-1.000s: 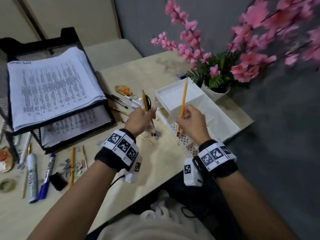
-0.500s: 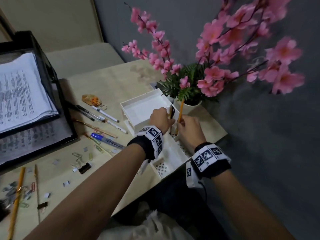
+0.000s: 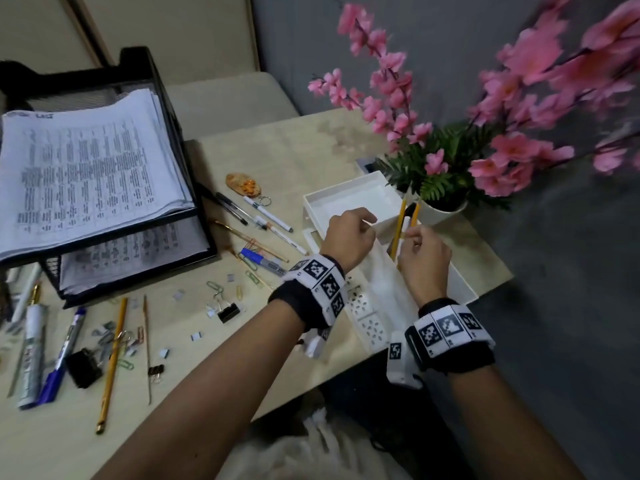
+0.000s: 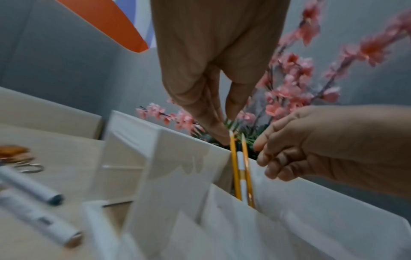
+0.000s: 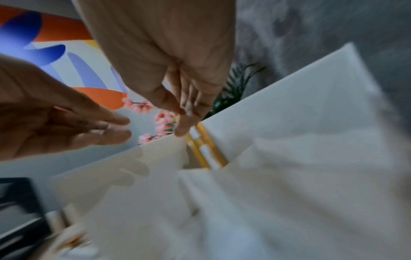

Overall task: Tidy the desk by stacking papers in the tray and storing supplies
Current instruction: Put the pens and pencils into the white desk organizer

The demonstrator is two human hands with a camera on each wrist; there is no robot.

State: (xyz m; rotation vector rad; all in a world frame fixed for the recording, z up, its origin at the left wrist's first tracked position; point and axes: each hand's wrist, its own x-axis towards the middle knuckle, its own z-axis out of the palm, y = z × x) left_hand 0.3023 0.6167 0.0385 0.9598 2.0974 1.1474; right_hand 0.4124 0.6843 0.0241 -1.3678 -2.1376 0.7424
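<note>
Two yellow pencils and a white pen stand upright in a back slot of the white desk organizer. My left hand hovers just left of them, fingers straight, holding nothing. My right hand sits on their right, fingers loose beside the pencil tops, gripping nothing. At the left, the black paper tray holds a stack of printed papers.
Loose pens, a blue marker, a keychain, paper clips, a binder clip, another pencil and markers litter the desk. A potted pink-flower plant stands right behind the organizer.
Both hands carried pencils and a pen to the organizer, lowered them into the slot and let go. The left hand has drawn slightly away to the left.
</note>
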